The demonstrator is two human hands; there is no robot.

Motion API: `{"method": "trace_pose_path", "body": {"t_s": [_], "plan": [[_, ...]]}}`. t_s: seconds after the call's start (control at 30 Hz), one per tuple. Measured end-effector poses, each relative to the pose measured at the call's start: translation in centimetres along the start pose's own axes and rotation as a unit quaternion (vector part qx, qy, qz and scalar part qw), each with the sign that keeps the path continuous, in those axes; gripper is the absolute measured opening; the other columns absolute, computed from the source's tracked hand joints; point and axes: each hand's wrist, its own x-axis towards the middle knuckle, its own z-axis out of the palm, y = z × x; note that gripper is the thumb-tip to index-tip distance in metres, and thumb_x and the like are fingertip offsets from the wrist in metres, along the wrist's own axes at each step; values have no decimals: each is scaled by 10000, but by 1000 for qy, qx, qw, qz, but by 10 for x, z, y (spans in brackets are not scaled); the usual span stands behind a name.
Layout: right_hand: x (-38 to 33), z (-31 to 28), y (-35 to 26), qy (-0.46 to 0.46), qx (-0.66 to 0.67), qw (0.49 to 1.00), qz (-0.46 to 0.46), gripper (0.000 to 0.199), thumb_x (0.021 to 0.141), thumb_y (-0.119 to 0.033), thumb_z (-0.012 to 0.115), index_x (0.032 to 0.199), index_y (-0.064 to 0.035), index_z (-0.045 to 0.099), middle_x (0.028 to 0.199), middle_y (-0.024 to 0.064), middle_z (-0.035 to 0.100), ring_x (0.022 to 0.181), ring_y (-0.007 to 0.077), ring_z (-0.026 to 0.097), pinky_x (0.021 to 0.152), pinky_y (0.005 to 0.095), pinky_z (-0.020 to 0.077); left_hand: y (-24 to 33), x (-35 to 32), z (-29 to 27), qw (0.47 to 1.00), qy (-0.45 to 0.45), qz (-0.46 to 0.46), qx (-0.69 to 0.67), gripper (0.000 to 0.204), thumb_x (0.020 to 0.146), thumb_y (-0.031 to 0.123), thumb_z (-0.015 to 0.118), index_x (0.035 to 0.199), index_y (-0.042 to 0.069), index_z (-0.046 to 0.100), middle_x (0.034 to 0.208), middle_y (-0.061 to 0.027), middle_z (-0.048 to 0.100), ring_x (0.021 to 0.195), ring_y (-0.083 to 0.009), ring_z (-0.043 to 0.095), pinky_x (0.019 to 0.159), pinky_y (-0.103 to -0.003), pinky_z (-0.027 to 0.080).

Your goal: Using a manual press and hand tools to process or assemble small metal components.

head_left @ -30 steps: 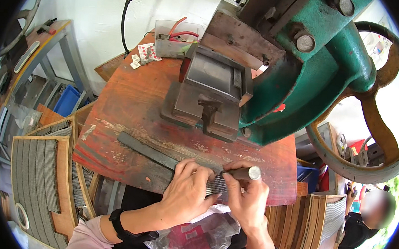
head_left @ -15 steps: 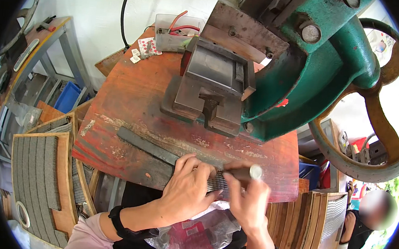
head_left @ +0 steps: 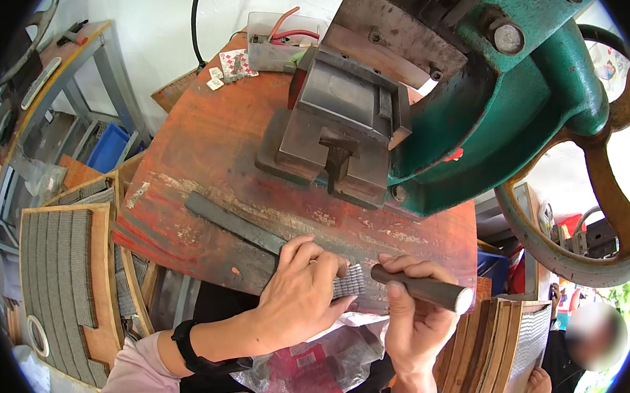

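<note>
My left hand (head_left: 300, 283) is closed around a short stack of grey ribbed metal pieces (head_left: 351, 282) near the table's front edge. From behind that hand a long dark flat bar (head_left: 229, 225) runs along the tabletop to the left; whether the hand touches it is hidden. My right hand (head_left: 419, 324) grips a dark round rod (head_left: 429, 290) with a pale end face. The rod lies roughly level, its inner end a little to the right of the metal pieces and apart from them.
A green press (head_left: 531, 138) with a large handwheel (head_left: 591, 161) and a steel die block (head_left: 333, 143) stands on the worn red table (head_left: 208, 152). Trays of ribbed strips (head_left: 54, 273) sit at left. Wooden boards (head_left: 483, 354) and a person (head_left: 562, 367) are at right; a clear bin (head_left: 281, 55) is behind.
My right hand has moved right with the rod, away from the metal pieces, showing more of them. My left hand has hardly moved. The view has shifted slightly.
</note>
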Motion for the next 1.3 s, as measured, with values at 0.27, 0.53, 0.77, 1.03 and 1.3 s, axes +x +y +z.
{"method": "trace_pose_path", "body": {"t_s": [0.27, 0.53, 0.77, 1.03, 1.3], "plan": [[-6, 0, -1, -11, 46, 999, 5, 278, 809, 35, 658, 1055, 6, 532, 916, 118, 677, 810, 198, 694, 710, 276, 542, 3, 1, -2, 1000, 1, 2, -6, 461, 685, 144, 760, 1015, -20, 482, 958, -100, 568, 947, -298, 515, 977, -484, 309], [-7, -1, -1, -10, 23, 1000, 5, 226, 847, -2, 632, 1041, 1, 517, 894, 122, 670, 783, 226, 690, 672, 284, 538, 0, 1, -1, 1000, 1, 9, -6, 553, 631, 174, 822, 1015, 16, 457, 946, -82, 580, 942, -296, 514, 966, -522, 325], [-5, -2, -1, -110, -64, 989, 77, 214, 849, -18, 637, 1035, 2, 532, 903, 115, 677, 838, 179, 690, 681, 278, 543, 1, 0, -1, 1000, 3, 2, 5, 545, 633, 161, 819, 1009, 24, 448, 945, -76, 578, 937, -287, 514, 961, -518, 330], [-4, -7, -5, -113, -70, 986, 99, 139, 854, -4, 619, 987, 2, 580, 893, 108, 677, 781, 159, 682, 668, 264, 525, 1, 0, -1, 1000, -5, 4, 7, 543, 644, 183, 817, 1011, 19, 451, 941, -73, 573, 929, -281, 516, 972, -519, 323], [-12, -15, 1, -144, -78, 982, 92, 236, 822, 53, 637, 1037, 52, 542, 942, 171, 668, 883, 251, 681, 751, 337, 543, 1, 1, 0, 1000, 6, 17, 13, 543, 647, 196, 816, 1008, 17, 451, 925, -68, 579, 909, -281, 520, 971, -516, 322]]}}
